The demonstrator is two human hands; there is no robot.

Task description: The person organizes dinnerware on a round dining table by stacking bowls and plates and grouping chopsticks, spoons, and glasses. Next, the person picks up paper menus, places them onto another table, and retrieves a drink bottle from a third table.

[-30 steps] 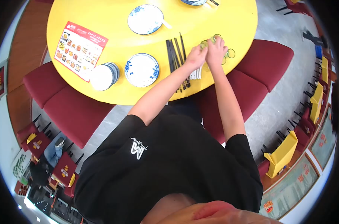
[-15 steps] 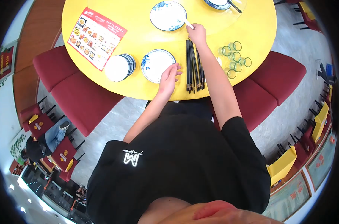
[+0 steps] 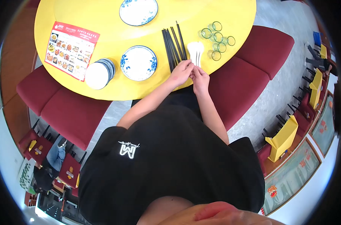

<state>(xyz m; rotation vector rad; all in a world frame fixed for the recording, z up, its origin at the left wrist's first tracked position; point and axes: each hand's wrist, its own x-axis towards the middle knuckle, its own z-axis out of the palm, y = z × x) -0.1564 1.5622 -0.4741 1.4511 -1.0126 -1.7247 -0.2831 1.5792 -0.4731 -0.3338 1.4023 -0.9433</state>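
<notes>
At four o'clock on the tabletop (image 3: 110, 37), white spoons (image 3: 195, 48) are being pinched at the handle ends by the right hand (image 3: 201, 78), the left hand (image 3: 180, 74) set right alongside, its grip impossible to tell, chopsticks (image 3: 169, 45) laid at the spoons' nine o'clock.

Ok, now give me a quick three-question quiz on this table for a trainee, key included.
1. Fill in: the left hand and right hand meet at the handle end of the white ____.
2. How many green-rimmed glasses stand together?
3. True or false: the black chopsticks lie to the right of the glasses.

Key: 1. spoons. 2. Six. 3. False; they lie to the left.
</notes>
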